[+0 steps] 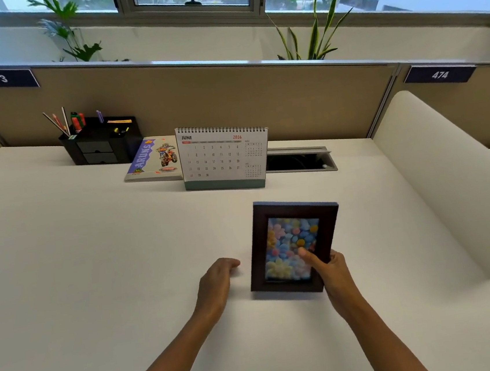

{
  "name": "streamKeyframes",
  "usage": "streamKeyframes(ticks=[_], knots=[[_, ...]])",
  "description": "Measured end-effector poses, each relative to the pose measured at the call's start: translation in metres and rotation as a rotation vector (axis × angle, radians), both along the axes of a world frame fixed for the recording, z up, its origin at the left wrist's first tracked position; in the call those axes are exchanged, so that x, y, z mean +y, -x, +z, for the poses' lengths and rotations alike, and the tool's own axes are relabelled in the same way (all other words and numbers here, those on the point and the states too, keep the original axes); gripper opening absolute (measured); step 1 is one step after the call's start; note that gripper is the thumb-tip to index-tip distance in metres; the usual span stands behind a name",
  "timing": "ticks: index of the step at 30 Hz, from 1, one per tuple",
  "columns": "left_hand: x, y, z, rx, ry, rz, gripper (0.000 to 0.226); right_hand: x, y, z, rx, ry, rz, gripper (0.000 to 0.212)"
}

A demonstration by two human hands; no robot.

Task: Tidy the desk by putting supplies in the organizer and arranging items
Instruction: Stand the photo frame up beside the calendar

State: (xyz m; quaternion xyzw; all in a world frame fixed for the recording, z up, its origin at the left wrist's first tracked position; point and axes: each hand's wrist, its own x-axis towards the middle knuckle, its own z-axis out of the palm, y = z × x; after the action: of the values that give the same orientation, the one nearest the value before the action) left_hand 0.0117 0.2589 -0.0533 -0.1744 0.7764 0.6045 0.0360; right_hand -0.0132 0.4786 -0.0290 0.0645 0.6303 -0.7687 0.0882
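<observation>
A dark wooden picture frame (329,221) with a colourful flower picture stands upright on the white desk (94,261), right of centre. My right hand (332,276) grips its lower right edge, thumb across the glass. Just left of the frame, my left hand (217,282) hovers with relaxed fingers, holding nothing and apart from it. A black desk organizer (100,140) holding pencils, markers and pens stands at the back left. Beside it lies a notebook (153,160) with a motorbike cover, and a June 2026 desk calendar (222,157) stands at the back centre.
An open cable slot (298,161) lies in the desk behind the calendar on the right. A beige partition (228,96) closes the back. A raised white divider (436,180) runs along the right side. Plants stand behind the partition.
</observation>
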Motion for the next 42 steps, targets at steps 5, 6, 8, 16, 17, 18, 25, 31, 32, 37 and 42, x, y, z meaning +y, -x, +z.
streamKeyframes(ticks=[5,6,8,16,17,18,25,31,32,37,42], knots=[[-0.004,0.032,-0.029,0.148,0.468,-0.203,0.038,0.014,0.049,0.005,0.031,-0.010,-0.072,0.030],[-0.005,0.036,-0.037,0.165,0.601,-0.269,0.049,0.016,0.060,0.006,0.035,-0.014,-0.080,0.028],[-0.008,0.037,-0.052,0.231,0.892,-0.378,0.062,0.021,0.080,0.007,0.042,-0.017,-0.092,0.026],[-0.008,0.034,-0.060,0.295,1.047,-0.377,0.055,0.031,0.148,0.003,0.044,0.006,-0.115,0.068],[-0.008,0.034,-0.060,0.294,1.046,-0.381,0.055,0.032,0.155,0.002,0.045,0.004,-0.115,0.071],[-0.008,0.033,-0.061,0.301,1.046,-0.381,0.055,0.033,0.162,0.001,0.048,0.005,-0.116,0.071],[0.004,0.064,-0.049,0.372,0.755,-0.299,0.048,0.038,0.199,-0.007,0.042,-0.014,-0.093,0.028],[0.054,0.159,-0.015,0.230,0.257,-0.265,0.046,0.040,0.221,-0.014,0.027,-0.016,-0.084,0.021],[0.062,0.175,-0.013,0.218,0.229,-0.261,0.047,0.041,0.225,-0.016,0.030,-0.029,-0.082,0.022],[0.081,0.221,-0.023,0.185,0.202,-0.178,0.042,0.043,0.246,-0.020,0.035,-0.109,-0.057,0.029],[0.081,0.234,-0.036,0.292,0.309,-0.093,0.028,0.048,0.255,-0.025,0.059,-0.198,-0.008,0.030]])
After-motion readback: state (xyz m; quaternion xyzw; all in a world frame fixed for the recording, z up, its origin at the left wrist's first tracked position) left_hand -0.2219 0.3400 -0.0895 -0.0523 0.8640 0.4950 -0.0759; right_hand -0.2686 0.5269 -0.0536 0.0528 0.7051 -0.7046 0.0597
